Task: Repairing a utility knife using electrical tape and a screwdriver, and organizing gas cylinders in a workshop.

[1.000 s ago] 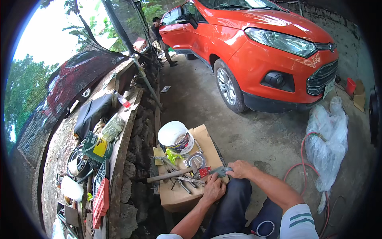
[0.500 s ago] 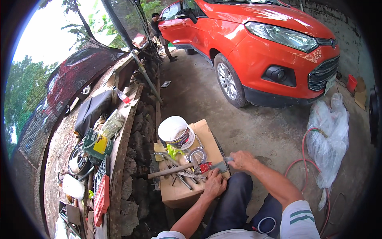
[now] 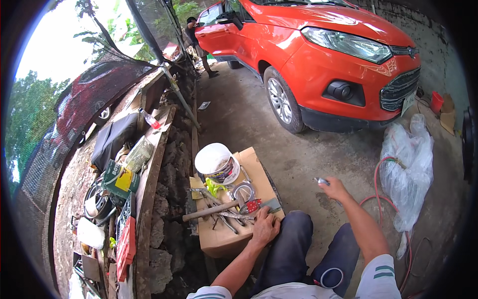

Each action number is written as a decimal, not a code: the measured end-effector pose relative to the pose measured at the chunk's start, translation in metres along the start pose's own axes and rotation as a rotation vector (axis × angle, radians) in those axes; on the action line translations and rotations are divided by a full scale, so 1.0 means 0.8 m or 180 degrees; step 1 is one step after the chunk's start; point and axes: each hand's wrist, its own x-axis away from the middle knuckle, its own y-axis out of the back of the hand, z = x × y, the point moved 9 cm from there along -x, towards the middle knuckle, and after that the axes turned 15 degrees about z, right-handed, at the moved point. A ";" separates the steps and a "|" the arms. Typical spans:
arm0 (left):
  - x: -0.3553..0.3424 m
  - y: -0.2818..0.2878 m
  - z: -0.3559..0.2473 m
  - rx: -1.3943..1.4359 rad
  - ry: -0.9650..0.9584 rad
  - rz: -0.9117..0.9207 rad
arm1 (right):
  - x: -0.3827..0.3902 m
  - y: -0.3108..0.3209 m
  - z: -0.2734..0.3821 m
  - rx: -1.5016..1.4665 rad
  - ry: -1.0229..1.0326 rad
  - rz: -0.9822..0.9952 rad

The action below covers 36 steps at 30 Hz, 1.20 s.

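My right hand is raised over the concrete right of the cardboard box, closed around a small silver tool that I cannot identify. My left hand is on the box's right part, fingers curled at a grey flat piece beside a red dotted piece; its exact grip is unclear. Around them are a wooden-handled hammer, a tape roll, several metal tools, a bright green item and a white bucket.
An orange car stands ahead, a person by its open door. A plastic bundle and red hose lie right. A cluttered ledge runs left, with a green box and red case.
My right hand has lifted off the grey piece on the box and moved right and up, a silver tool in it. My left hand remains on the box.
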 end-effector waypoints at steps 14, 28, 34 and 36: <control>0.109 -0.019 -0.108 0.0530 -0.0855 0.0777 | 0.148 -0.032 -0.177 -0.3360 -0.1470 -0.0194; 0.136 0.071 -0.078 0.0577 -0.0592 0.0678 | 0.117 -0.025 -0.088 -0.3454 -0.1020 0.0163; 0.035 0.149 -0.013 -0.0346 0.0211 0.0030 | 0.119 -0.038 -0.096 -0.3230 -0.1040 0.0089; -0.018 0.139 0.011 -0.0545 0.0295 0.0459 | 0.115 -0.047 -0.086 -0.3162 -0.1086 0.0223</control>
